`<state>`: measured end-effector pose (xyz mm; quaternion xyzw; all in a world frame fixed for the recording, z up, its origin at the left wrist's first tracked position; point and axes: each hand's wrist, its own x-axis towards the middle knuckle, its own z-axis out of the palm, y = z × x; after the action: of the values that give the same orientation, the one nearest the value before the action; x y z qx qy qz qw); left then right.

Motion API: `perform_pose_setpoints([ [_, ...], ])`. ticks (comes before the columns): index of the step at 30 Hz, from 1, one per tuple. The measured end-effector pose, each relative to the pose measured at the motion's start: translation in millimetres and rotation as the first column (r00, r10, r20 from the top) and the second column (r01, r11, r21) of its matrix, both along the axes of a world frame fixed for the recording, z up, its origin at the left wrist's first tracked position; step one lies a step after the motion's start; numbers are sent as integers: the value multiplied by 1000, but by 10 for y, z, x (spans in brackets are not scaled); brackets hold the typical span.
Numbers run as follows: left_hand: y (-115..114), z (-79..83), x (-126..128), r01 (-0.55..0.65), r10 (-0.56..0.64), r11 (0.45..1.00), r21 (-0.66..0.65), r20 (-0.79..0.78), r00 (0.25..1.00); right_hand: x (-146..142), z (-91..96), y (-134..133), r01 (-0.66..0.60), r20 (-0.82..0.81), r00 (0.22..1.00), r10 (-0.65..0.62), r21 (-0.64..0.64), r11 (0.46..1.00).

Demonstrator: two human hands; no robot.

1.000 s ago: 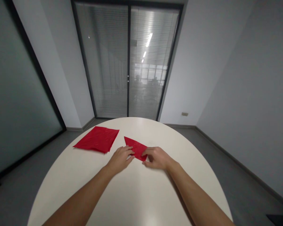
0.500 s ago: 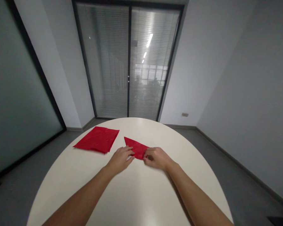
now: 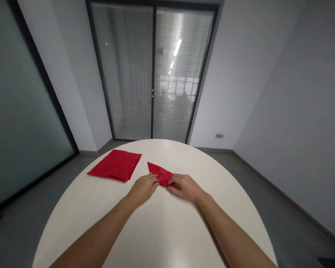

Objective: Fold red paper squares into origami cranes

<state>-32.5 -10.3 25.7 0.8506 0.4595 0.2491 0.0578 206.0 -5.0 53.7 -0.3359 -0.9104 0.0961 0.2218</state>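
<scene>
A thin, crinkled red sheet (image 3: 163, 175), folded to a narrow shape with a pointed far-left corner, lies on the white table between my hands. My left hand (image 3: 145, 188) is at its near-left side, fingertips on top and the thumb drawn in close at the edge. At the right end, my right hand (image 3: 184, 186) has its fingers curled round the near edge, with the thumb below them. The part of the sheet under the right fingers is hidden. Further left, a larger pile of flat red sheets (image 3: 115, 165) rests untouched by either hand.
The round white table (image 3: 156, 230) curves away on both sides, its far edge near glass doors (image 3: 153, 74) with blinds. Pale walls stand left and right, with a small socket plate (image 3: 219, 136) low on the right one.
The near edge of the sheet has come up and away from me, so the sheet looks narrower. My left thumb has closed in toward its fingers; my right fingers have shifted slightly left.
</scene>
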Motion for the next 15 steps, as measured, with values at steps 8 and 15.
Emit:
perform_pose_setpoints([
  [8, -7, -16, -25, 19, -19, 1000, -7, 26, 999, 5, -48, 14, 56, -41, 998, -56, -9, 998],
  [15, -19, 34, -24, 11, -10, 1000, -28, 33, 999, -3, -96, 39, 87, -99, 990, -98, -112, 990],
])
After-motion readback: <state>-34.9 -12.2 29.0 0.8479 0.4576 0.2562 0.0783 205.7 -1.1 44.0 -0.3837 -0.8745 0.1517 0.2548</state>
